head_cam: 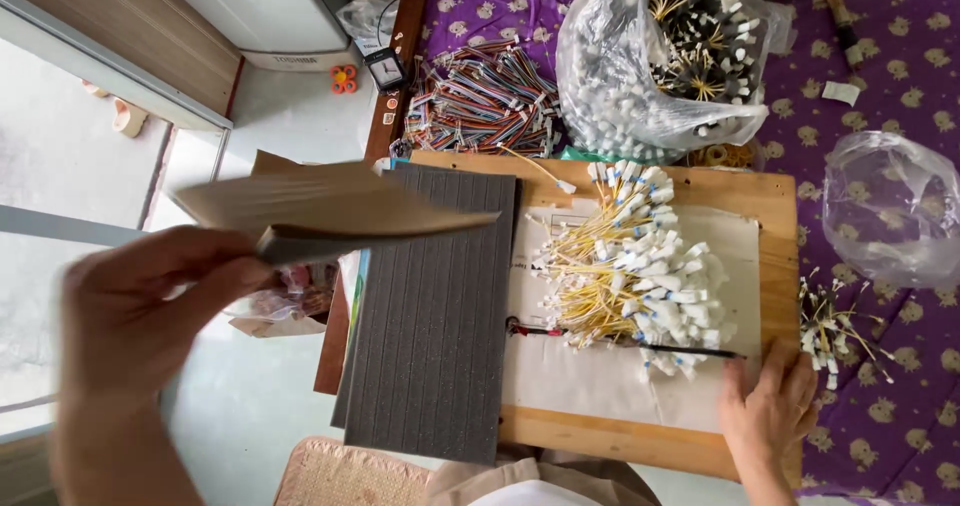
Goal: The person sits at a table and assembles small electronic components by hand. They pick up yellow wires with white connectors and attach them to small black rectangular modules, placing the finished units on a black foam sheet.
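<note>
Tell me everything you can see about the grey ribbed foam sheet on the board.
The grey foam sheet is a dark, rectangular slab with straight parallel grooves running along its length. It looks soft and matte. It lies flat over the left part of the wooden board, overhanging its near edge, beside the white paper. More sheets seem stacked beneath it. Neither hand touches it.

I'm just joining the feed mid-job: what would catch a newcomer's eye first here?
Most striking is the heap of yellow wires with white connectors on the wooden board, the right hand resting at the board's lower right edge. The left hand lifts a blurred brown cardboard sheet over the ribbed grey foam pad. Behind, a clear bag of connectors sits on the purple cloth.
</note>
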